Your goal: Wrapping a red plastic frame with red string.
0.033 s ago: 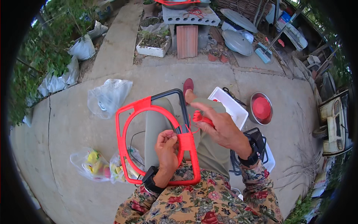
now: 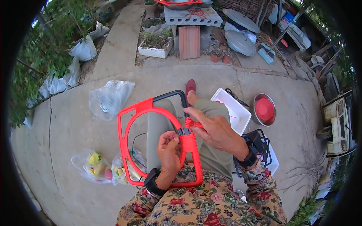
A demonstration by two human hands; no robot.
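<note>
A frame [image 2: 194, 154], rounded and rectangular with a ring inside it, rests on my lap, mostly wrapped in red cord. Its upper right corner shows bare black tube. My left hand [image 2: 168, 153] is closed, thumb and fingers pinching the right side of the ring where the wrapping ends. In my right hand [image 2: 218, 132] is a small bundle of red cord [image 2: 193, 123], held beside the bare tube with the index finger stretched out. A strand seems to run from the bundle to the wrapped edge.
A white foam box [image 2: 241, 116] stands right of my knee, beside a metal basin [image 2: 274, 113] with a red bowl-like thing inside. Black wire frames [image 2: 268, 150] lie near my right wrist. Plastic bags [image 2: 113, 96] sit on the concrete at left. A block bench [image 2: 192, 18] stands ahead.
My right hand has shifted left and slightly down with the cord bundle, closer to the frame. The left hand and the frame stay where they were.
</note>
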